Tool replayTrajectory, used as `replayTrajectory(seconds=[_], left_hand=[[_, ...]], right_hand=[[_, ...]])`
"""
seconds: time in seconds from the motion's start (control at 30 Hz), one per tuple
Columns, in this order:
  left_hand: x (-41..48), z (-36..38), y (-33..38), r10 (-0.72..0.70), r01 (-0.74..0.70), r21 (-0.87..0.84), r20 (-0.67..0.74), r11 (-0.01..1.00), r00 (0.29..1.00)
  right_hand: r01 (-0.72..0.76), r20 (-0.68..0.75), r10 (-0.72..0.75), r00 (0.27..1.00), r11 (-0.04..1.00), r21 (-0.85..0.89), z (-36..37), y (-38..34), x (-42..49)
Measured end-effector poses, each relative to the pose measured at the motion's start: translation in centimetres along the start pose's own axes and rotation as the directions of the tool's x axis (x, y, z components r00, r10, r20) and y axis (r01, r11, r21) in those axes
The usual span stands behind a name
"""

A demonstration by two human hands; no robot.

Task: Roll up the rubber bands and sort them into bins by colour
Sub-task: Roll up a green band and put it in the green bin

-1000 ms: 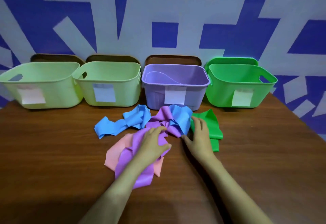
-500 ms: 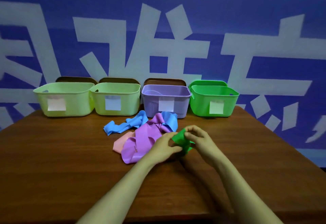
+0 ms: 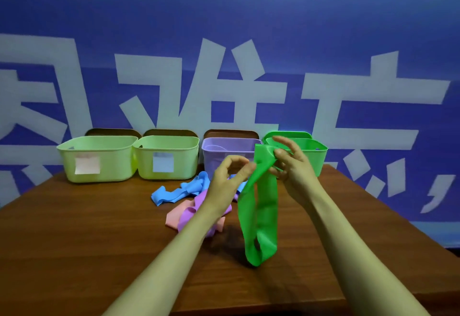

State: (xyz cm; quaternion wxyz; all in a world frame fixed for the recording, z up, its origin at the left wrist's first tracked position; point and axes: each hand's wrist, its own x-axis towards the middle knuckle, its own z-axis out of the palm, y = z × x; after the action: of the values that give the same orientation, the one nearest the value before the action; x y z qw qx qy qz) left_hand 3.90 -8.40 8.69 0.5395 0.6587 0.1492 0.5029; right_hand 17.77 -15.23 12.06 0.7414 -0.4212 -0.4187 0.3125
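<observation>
Far left of the hands, two pale green bins (image 3: 109,173) (image 3: 184,168) stand side by side at the back of the table (image 3: 74,241). A blue band (image 3: 171,192), a pink band (image 3: 175,217) and a purple band (image 3: 189,215) lie in a loose heap just left of and under the left hand (image 3: 226,183). That hand is raised, its curled thumb and fingers pinching the left edge of the green band (image 3: 261,211). The purple bin (image 3: 214,163) sits behind it. The right hand (image 3: 296,173) grips the band's bunched top, and the loop hangs between the forearms above the table. The green bin (image 3: 319,156) stands behind the right hand.
</observation>
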Motion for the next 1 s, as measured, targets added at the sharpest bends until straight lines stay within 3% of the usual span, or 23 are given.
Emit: replayTrajectory(seconds=[0.1, 0.17, 0.37, 0.43, 0.5, 0.57, 0.77, 0.87, 1.0], left_hand=[[0.4, 0.6, -0.4, 0.076, -0.086, 0.132, 0.085, 0.987, 0.994], [1.3, 1.0, -0.5, 0.077, -0.091, 0.211, 0.072, 0.973, 0.994], [3.8, 0.7, -0.2, 0.114, -0.142, 0.305, 0.107, 0.942, 0.988], [4.3, 0.6, -0.1, 0.011, -0.043, 0.197, 0.162, 0.979, 0.987], [4.4, 0.5, 0.0, -0.148, 0.161, -0.040, 0.220, 0.986, 0.964], [4.7, 0.2, -0.1, -0.243, 0.281, -0.118, 0.265, 0.952, 0.933], [6.0, -2.2, -0.3, -0.280, 0.297, -0.061, 0.198, 0.953, 0.939], [6.8, -3.5, -0.2, -0.305, 0.327, -0.102, 0.186, 0.940, 0.934], [6.8, -4.4, -0.7, -0.334, 0.351, -0.080, 0.172, 0.933, 0.927]], right_hand=[[0.039, 0.066, -0.033, 0.997, 0.994, -0.102, 0.6, -0.7, 0.3], [0.114, 0.103, -0.089, 0.991, 0.956, -0.270, 0.7, -1.1, 0.5], [0.274, 0.156, -0.230, 0.961, 0.694, -0.666, -0.6, -1.0, 3.2], [0.288, 0.151, -0.271, 0.951, 0.591, -0.754, -0.7, -0.5, 4.2], [0.292, 0.138, -0.305, 0.942, 0.544, -0.787, -0.4, -0.1, 4.8], [0.242, 0.123, -0.237, 0.964, 0.581, -0.777, 0.0, 0.2, 5.4], [0.016, 0.186, 0.069, 0.980, 0.907, -0.420, 0.9, 0.9, 6.3], [-0.180, 0.230, 0.261, 0.937, 0.929, -0.323, 1.0, 2.0, 6.7], [-0.264, 0.225, 0.324, 0.919, 0.929, -0.259, 1.5, 2.8, 6.6]])
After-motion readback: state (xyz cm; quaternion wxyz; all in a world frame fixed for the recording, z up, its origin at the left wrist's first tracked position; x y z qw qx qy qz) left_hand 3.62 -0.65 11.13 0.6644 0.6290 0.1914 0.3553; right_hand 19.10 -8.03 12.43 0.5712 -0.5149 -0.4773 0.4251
